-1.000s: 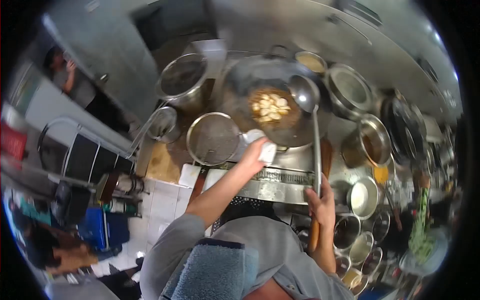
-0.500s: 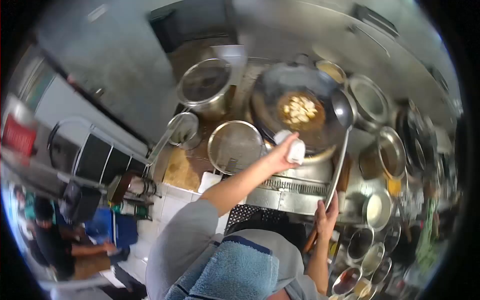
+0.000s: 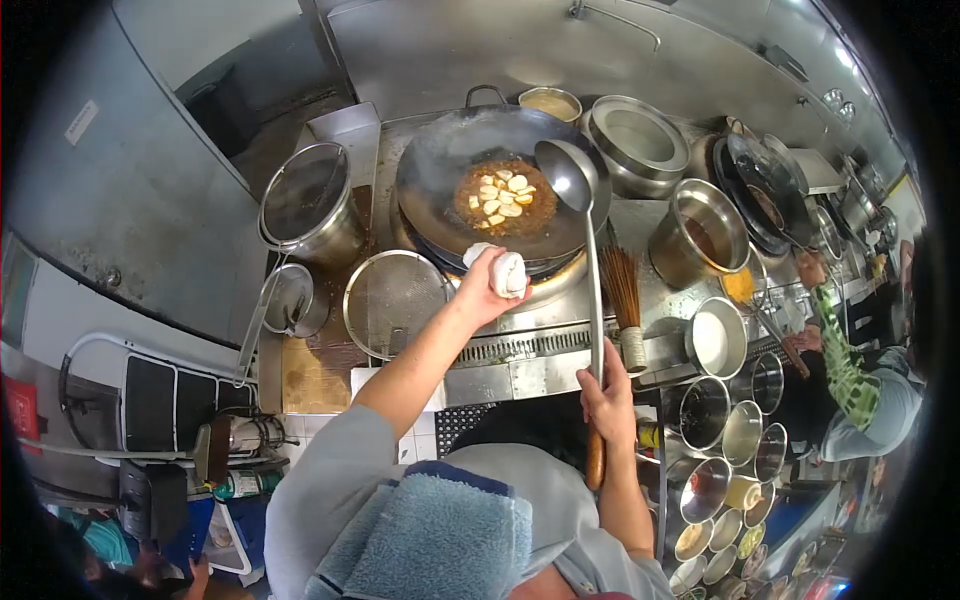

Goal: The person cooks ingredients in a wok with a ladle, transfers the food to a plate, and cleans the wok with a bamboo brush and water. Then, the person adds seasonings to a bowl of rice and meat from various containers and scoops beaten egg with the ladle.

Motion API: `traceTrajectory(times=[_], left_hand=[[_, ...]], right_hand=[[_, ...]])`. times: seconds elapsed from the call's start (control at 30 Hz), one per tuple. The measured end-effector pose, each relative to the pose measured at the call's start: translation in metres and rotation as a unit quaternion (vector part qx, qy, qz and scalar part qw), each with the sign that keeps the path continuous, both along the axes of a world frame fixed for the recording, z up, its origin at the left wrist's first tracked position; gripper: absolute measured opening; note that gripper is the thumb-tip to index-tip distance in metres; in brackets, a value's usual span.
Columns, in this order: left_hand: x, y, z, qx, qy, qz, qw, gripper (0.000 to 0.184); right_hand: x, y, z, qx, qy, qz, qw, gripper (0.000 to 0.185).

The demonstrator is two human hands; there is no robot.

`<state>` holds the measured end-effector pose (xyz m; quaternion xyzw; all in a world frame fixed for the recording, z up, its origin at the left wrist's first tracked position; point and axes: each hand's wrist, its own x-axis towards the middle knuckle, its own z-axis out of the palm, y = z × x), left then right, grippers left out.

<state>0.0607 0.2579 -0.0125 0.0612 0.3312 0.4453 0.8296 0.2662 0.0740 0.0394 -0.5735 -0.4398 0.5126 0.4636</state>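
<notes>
My left hand (image 3: 484,292) is closed around a folded white cloth (image 3: 508,274) at the near rim of a large black wok (image 3: 430,165). Pale yellowish chunks (image 3: 504,196) sit in bubbling brown liquid at the wok's bottom. My right hand (image 3: 608,400) grips the long handle of a metal ladle (image 3: 594,290) near its wooden end. The ladle's bowl (image 3: 566,175) is over the right side of the wok, apart from the chunks.
Left of the wok are a round strainer (image 3: 398,305) and a lidded pot (image 3: 318,215). To the right are a bamboo brush (image 3: 622,290), a steel pot (image 3: 700,235) and several bowls. Another person's patterned sleeve (image 3: 850,375) shows at far right.
The view has swung toward the right, bringing in another person at far right. My left hand still holds the cloth by the wok's rim, and my right hand still holds the ladle.
</notes>
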Motion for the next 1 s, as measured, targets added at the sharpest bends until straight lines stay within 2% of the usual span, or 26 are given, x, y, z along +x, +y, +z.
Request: traceTrajectory(times=[0.07,0.33,0.5,0.6,0.67,0.8,0.9,1.0], left_hand=[[0.0,0.003,-0.014,-0.011,0.005,0.024,1.0,0.022],[0.007,0.0,0.0,-0.051,0.034,0.049,0.997,0.018],[0.006,-0.001,0.02,-0.065,0.04,0.074,0.994,0.029],[0.009,0.005,0.009,-0.076,0.039,0.075,0.993,0.027],[0.012,0.002,0.01,-0.067,0.037,0.092,0.993,0.02],[0.012,0.019,-0.027,-0.023,-0.024,0.059,0.998,0.015],[0.024,0.019,-0.025,-0.052,0.031,0.139,0.988,0.016],[0.026,0.012,-0.008,-0.079,0.078,0.149,0.983,0.016]], right_hand=[[0.002,0.004,0.001,-0.003,0.007,0.011,1.0,0.063],[0.021,0.018,0.0,-0.005,0.014,0.033,0.999,0.062],[0.044,0.038,-0.001,0.002,0.038,0.066,0.997,0.061],[0.06,0.048,0.015,-0.004,0.038,0.085,0.996,0.059],[0.072,0.057,0.019,-0.012,0.068,0.111,0.991,0.059],[0.09,0.073,0.007,-0.049,0.126,0.115,0.984,0.053],[0.097,0.085,0.006,-0.035,0.151,0.161,0.975,0.046],[0.104,0.091,0.01,-0.018,0.155,0.18,0.971,0.044]])
